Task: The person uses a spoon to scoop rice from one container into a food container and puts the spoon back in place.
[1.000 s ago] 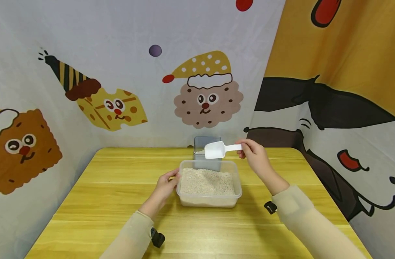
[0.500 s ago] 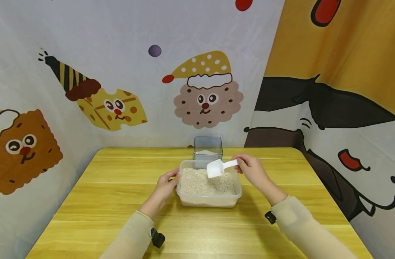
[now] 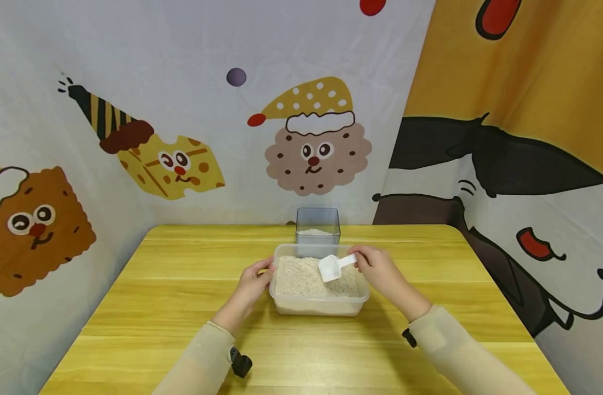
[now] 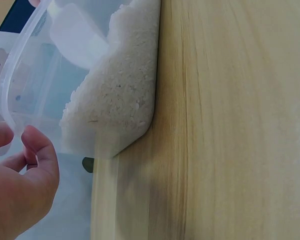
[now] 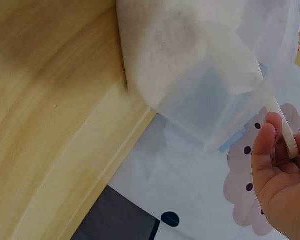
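Note:
A clear plastic tub (image 3: 319, 307) of rice (image 3: 301, 277) stands on the table. My left hand (image 3: 251, 284) pinches its left rim between thumb and fingers; the left wrist view shows the fingertips (image 4: 34, 137) right at the rim. In my right hand (image 3: 380, 274) is a white scoop (image 3: 330, 269), gripped by its handle (image 5: 286, 127). The scoop's bowl is inside the tub's outline, low over the rice on the right half. Through the wall in the left wrist view, the scoop (image 4: 77, 37) slants down with its front edge at the rice.
Directly behind the tub stands a grey see-through square container (image 3: 317, 219) with some white grains in it. The wooden table (image 3: 182, 307) reaches back to a cartoon-printed curtain (image 3: 192, 82). A black camera (image 3: 241, 363) sits on the left wrist.
My right hand has brought the scoop down and toward me, from above the grey container to low over the rice, tilting its bowl downward. The left hand and tub have stayed put.

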`<act>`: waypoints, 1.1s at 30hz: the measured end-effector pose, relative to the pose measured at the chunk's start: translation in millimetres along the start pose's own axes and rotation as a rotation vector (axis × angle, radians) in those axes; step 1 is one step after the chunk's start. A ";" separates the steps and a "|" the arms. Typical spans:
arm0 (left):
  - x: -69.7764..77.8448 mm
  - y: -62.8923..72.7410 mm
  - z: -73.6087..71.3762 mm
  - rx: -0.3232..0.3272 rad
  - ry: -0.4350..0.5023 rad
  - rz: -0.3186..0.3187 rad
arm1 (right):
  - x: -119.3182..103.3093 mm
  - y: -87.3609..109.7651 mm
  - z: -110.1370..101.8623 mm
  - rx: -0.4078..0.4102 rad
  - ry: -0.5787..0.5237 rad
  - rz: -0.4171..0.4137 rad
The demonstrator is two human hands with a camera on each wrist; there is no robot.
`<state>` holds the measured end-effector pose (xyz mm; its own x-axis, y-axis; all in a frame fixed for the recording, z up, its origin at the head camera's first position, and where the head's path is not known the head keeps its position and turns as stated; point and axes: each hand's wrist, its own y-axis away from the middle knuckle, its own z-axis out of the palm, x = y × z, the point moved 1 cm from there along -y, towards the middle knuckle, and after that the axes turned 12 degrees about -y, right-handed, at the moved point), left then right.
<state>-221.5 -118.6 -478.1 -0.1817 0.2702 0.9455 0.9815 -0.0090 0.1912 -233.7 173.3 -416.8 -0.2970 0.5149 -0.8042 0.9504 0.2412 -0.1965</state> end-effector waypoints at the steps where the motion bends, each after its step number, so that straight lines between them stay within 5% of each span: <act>1: 0.1 -0.1 0.1 0.001 0.000 -0.001 | 0.0 0.1 1.2 -0.003 -0.008 0.002; 18: -2.6 -1.3 0.5 0.003 -0.003 -0.019 | 2.5 -4.8 29.1 -0.023 -0.311 0.232; 33: -0.8 -0.3 -0.2 -0.014 0.012 -0.014 | -0.1 -13.7 48.5 -0.057 -0.418 0.293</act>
<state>-221.7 -119.0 -478.9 -0.1965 0.2592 0.9456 0.9779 -0.0183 0.2082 -242.2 130.1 -441.2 0.0543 0.1971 -0.9789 0.9782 0.1862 0.0918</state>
